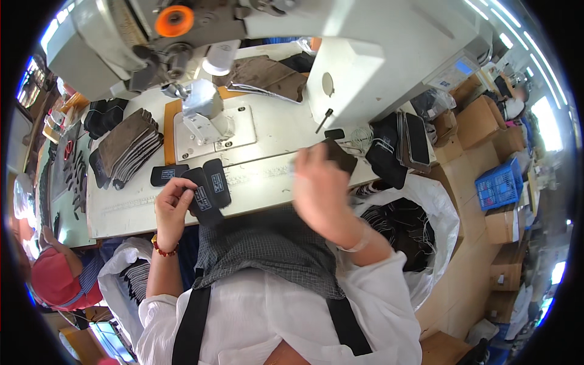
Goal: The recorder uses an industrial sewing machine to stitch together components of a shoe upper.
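Near the front edge of the sewing machine table, my left hand (173, 207) pinches a black fabric piece (204, 199) with white print between thumb and fingers. Two similar printed black pieces, one upright (217, 182) and one lying sideways (169, 174), are beside it on the table. My right hand (319, 185) is smeared by motion at the table's front edge, right of the middle. A dark brown fabric piece (340, 157) shows at its fingers; whether they grip it cannot be made out. The machine's needle area (204, 109) stands beyond my left hand.
Stacks of brown fabric pieces (129, 143) lie at the left; dark pieces (389, 143) lie at the right. A white sack (447, 225) of dark pieces is below the table's right end. Another person (61, 274) sits at the far left. Cardboard boxes (477, 121) stand right.
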The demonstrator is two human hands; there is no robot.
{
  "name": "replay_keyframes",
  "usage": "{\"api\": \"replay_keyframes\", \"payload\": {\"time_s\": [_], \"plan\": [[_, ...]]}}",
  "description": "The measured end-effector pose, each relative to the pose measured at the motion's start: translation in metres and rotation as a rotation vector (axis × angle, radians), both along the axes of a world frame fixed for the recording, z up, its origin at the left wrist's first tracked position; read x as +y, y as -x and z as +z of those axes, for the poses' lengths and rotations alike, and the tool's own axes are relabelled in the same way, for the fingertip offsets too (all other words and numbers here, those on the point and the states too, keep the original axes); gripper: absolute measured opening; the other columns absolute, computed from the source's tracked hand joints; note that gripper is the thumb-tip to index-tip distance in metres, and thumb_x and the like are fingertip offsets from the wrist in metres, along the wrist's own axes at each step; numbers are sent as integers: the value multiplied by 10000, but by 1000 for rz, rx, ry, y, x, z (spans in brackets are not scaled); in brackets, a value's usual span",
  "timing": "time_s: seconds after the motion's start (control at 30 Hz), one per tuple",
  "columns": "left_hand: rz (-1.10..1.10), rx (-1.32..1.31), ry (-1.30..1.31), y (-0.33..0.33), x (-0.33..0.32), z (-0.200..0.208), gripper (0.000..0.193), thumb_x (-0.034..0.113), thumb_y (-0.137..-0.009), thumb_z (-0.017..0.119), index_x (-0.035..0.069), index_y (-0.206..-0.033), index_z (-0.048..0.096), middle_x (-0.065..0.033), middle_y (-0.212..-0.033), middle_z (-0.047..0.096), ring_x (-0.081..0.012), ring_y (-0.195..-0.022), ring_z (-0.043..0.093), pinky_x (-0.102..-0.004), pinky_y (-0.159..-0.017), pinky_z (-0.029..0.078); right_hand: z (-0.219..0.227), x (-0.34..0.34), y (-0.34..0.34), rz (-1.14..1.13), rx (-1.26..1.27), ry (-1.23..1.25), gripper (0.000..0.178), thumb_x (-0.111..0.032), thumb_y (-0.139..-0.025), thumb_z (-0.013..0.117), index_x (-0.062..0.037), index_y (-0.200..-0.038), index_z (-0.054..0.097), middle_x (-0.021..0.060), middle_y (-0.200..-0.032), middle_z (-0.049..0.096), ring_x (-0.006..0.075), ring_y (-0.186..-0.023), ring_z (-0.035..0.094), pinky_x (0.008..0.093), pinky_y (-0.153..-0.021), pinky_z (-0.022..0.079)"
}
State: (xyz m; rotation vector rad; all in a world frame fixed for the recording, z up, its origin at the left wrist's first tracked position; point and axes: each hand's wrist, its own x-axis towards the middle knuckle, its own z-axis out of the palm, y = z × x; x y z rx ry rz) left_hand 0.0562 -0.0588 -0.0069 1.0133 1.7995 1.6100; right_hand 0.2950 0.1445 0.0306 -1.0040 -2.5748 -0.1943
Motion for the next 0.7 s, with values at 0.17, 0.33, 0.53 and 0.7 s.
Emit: {"api": "replay_keyframes", "payload": {"time_s": [0.17,0.33,0.53,0.7], "plan": [[-100,-16,-28,5,-5,23,194,4,-1034,581,-30,-1145,737,-28,-953,713,-85,-774,651,-231,-727,527,-38,-5,114,83,-61,24,335,-296,-934,698,33,-995,686,181,-909,651,260,-705,711,322,-588,603],[-207,-1,-57,25,-11,34,321,-99,-946,594,-14,-1217,741,-65,-960,739,-127,-838,689,-265,-778,557,-6,15,117,307,126,282,463,-411,-937,755,28,-1066,682,200,-981,696,353,-753,735,413,-654,615],[-98,391,-130,53,-13,26,426,-176,-773,705,64,-1108,816,-135,-1113,702,-226,-928,712,-300,-832,570,4,58,54,732,-118,382,780,-215,-755,896,-26,-1438,570,199,-1479,510,362,-1382,484,466,-1161,422],[129,855,-277,60,3,25,483,-53,-659,852,251,-1034,861,-60,-1224,578,-224,-980,568,-321,-794,489,-21,51,43,775,-241,209,834,-198,-738,910,0,-1460,540,247,-1559,452,396,-1420,472,487,-1196,405]]}}
